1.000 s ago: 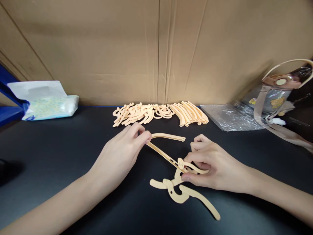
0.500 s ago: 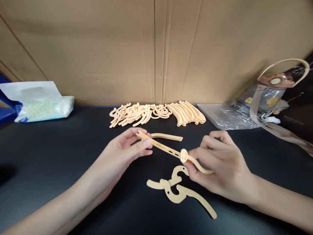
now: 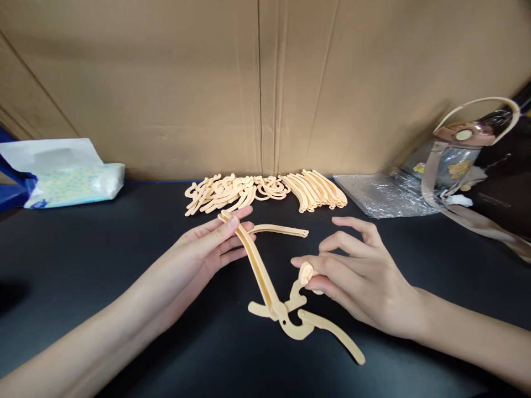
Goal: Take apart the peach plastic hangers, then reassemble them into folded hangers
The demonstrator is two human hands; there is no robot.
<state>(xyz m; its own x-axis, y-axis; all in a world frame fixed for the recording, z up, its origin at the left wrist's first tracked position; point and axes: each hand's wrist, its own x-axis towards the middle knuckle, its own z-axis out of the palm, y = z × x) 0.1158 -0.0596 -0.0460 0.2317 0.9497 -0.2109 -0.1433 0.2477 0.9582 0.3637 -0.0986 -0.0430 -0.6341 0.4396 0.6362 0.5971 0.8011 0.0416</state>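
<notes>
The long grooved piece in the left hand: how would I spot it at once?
Start at the black tabletop, then find the left hand above it. It holds a slim, peach-coloured grooved strip slanting down rightwards. Unlike the similar strip lying beyond, this one is held.

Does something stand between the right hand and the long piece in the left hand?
Nothing visible stands between the right hand, which pinches a round-ended piece, and the long piece; curved pieces appear lower down.
</notes>
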